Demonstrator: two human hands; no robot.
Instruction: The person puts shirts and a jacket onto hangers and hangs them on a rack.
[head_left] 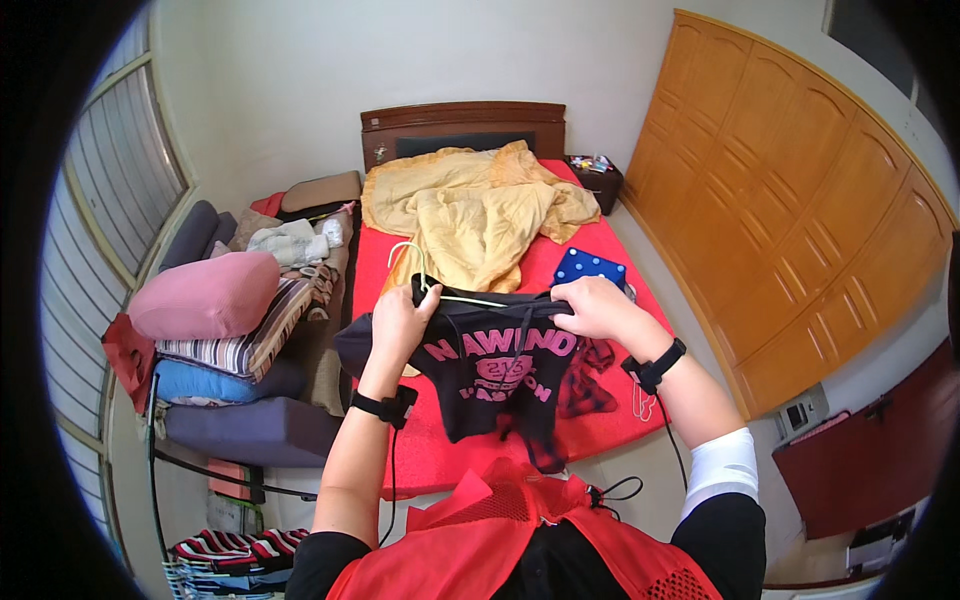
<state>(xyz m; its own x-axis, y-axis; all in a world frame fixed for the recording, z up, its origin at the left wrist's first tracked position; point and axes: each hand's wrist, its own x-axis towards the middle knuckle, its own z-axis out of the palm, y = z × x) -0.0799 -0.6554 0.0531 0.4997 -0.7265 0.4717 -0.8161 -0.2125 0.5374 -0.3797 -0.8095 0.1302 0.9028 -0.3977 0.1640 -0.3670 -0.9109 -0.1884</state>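
Observation:
A black hoodie point(500, 345) with pink lettering hangs between my hands above the red-covered bed. My left hand point(403, 318) is closed on its upper left edge, together with a white clothes hanger point(418, 250) whose hook points up. The hanger's bar runs along the garment's top edge and partly disappears inside the cloth. My right hand point(598, 308) grips the hoodie's upper right edge with bent fingers. Behind the hoodie, a red-and-black checked garment point(587, 385) lies on the bed, partly hidden. A blue dotted cloth item point(588, 268) lies just beyond my right hand.
A yellow blanket point(480, 205) is heaped on the red bed point(440, 460). Pillows and bedding, topped by a pink cushion point(208, 297), are piled on the left. A black rack point(155, 430) stands at lower left with striped clothes point(235, 550). Wooden wardrobes point(780, 210) line the right.

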